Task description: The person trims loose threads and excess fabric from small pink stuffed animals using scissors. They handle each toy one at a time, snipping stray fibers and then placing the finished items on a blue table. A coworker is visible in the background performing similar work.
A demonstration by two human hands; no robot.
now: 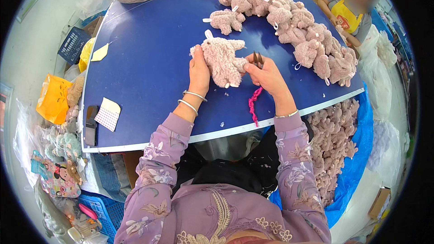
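Observation:
Over the blue table (149, 63) I hold a fluffy pinkish-beige plush toy (221, 58) with a white loop at its top. My left hand (199, 68) is closed around its left side. With its thumb and fingers, my right hand (266, 76) pinches a limb on the toy's right side. That same hand also keeps small dark thread snips (258, 59) tucked in it, blades pointing up. A pink braided cord (254, 106) hangs below my right hand onto the table. Another plush toy (226, 21) lies just beyond the one I hold.
A heap of similar plush toys (307, 27) curves along the far right. More toys fill a blue-lined bin (332, 140) by my right side. A phone (91, 126) and a dotted paper (108, 114) lie at the left edge. Across the table sits a person in a yellow apron (347, 16).

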